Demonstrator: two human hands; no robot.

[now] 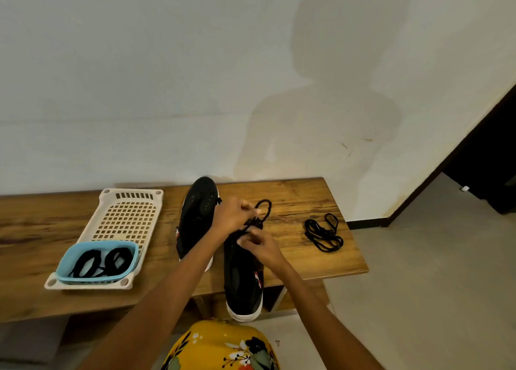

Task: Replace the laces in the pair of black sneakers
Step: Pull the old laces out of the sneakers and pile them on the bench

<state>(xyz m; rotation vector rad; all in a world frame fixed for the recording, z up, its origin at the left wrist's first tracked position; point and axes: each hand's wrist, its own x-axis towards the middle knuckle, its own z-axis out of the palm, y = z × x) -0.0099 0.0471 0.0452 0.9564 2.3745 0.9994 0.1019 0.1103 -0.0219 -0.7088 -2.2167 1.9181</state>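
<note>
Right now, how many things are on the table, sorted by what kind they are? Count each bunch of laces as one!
Black sneakers: 2, one lying further back, one being laced by the left hand and right hand
Lace bunches: 3, one loose, two in the tub
Blue tub: 1
White tray: 1
Total: 7

On the bench (293, 191), the tray (111, 202) lies left of both sneakers (198, 216), loose laces (324, 234) right.

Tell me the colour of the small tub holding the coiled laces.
Light blue; the small tub sits in the cream tray, clearest in the head view.
</note>
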